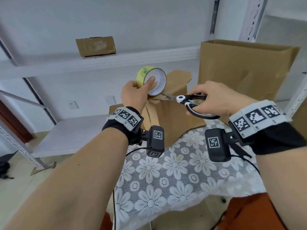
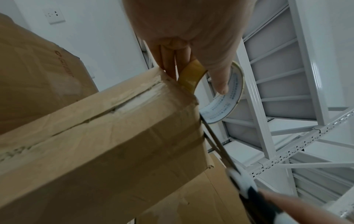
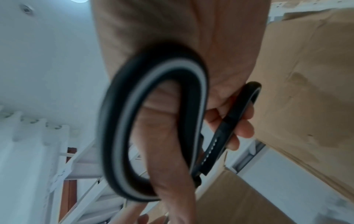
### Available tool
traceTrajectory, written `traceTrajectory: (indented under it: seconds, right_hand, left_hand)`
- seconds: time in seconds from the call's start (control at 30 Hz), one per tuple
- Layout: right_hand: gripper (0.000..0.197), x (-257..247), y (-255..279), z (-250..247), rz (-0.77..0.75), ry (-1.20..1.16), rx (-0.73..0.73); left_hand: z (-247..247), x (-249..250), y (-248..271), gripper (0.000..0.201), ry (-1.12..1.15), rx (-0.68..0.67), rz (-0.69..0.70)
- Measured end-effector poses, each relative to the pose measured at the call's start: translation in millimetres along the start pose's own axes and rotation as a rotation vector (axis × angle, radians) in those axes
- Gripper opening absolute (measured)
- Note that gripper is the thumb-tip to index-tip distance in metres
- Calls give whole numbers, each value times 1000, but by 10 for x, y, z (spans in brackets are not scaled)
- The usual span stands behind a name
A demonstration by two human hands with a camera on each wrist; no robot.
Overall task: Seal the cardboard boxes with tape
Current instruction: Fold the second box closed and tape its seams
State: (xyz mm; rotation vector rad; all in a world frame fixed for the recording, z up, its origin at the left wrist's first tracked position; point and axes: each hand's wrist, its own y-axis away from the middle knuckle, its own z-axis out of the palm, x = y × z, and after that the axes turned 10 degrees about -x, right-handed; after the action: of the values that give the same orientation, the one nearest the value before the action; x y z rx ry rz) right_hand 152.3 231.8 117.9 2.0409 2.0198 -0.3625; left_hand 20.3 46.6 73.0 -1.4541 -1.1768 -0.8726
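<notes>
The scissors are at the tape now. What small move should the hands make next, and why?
Probably close the scissors to cut the tape. The left hand holds the tape roll up above the box edge, with a strip running down to the cardboard, and the right hand has the open blades just under the roll, about at that strip.

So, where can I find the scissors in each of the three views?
Head: the scissors lie right of centre, held by the right hand, blades pointing left under the tape roll.
Left wrist: the blades and pivot run along the lower right.
Right wrist: only the handle loops show, at centre.
Shared landmark: the cardboard box.
</notes>
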Motion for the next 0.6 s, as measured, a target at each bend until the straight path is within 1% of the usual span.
traceTrajectory:
  seconds: [0.1,0.2,0.33,0.47,0.6]
  right_hand:
    - [40,-127,-28,28,1,55,10]
    - [35,-230,-72,87,27,47,20]
    - [31,-340,-107,126,77,94,75]
    - [30,-415,-151,129,89,161,78]
    - [23,-446,-171,138,95,162,92]
  left_hand:
    - [11,25,29,43,-35,3,11]
    - [9,50,51,45,-73,8,11]
    - [-20,26,54,49,-57,-1,7]
    - [-61,36,29,55,-38,-19,25]
    - [-93,19,-8,57,-63,-20,47]
